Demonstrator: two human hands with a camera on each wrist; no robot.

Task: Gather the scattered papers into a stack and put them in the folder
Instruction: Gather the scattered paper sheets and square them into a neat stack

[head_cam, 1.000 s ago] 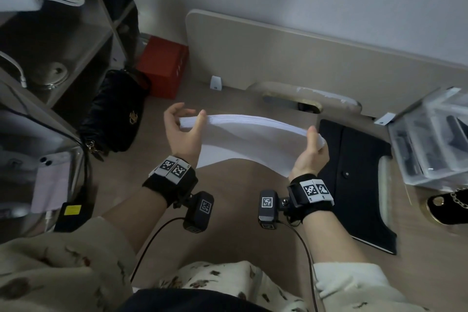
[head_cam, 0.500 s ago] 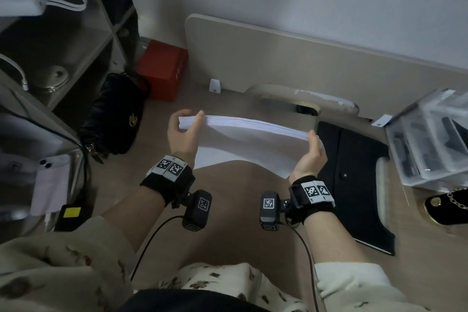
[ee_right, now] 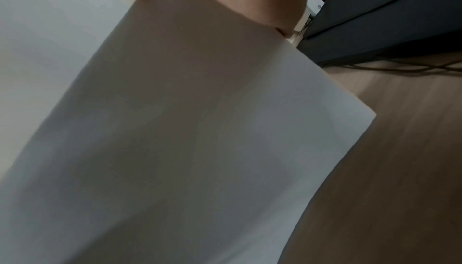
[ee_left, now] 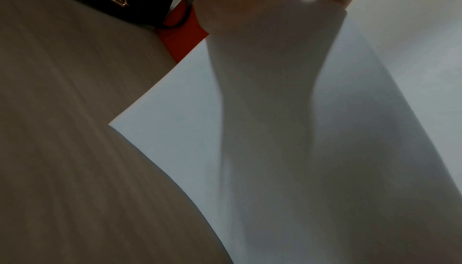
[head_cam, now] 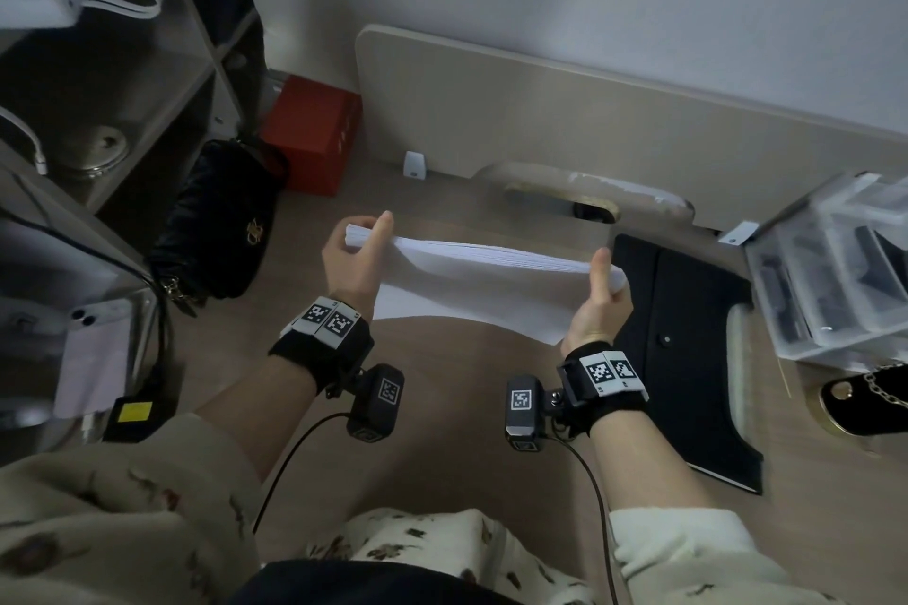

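A stack of white papers [head_cam: 471, 280] stands on its long edge on the wooden desk [head_cam: 442, 408], upper edge tilted down to the right. My left hand [head_cam: 361, 243] grips its upper left corner, thumb on the near face. My right hand [head_cam: 607, 283] grips the upper right corner, thumb up. The near sheet [ee_left: 275, 149] fills the left wrist view and the near sheet [ee_right: 200, 139] fills the right wrist view. A black folder [head_cam: 688, 349] lies closed on the desk just right of my right hand; the folder [ee_right: 387, 21] shows dark at the top right of the right wrist view.
A black handbag [head_cam: 216, 231] and a red box [head_cam: 314, 138] sit at the left, by a shelf unit [head_cam: 123, 103]. Clear plastic drawers [head_cam: 835, 270] stand at the far right. A beige panel [head_cam: 589, 123] rises behind the desk. A black chained item [head_cam: 869, 398] lies at right.
The stack's arched top edge has flattened into a straight line. Both hands have settled on the upper corners, and the right end sits lower than the left.
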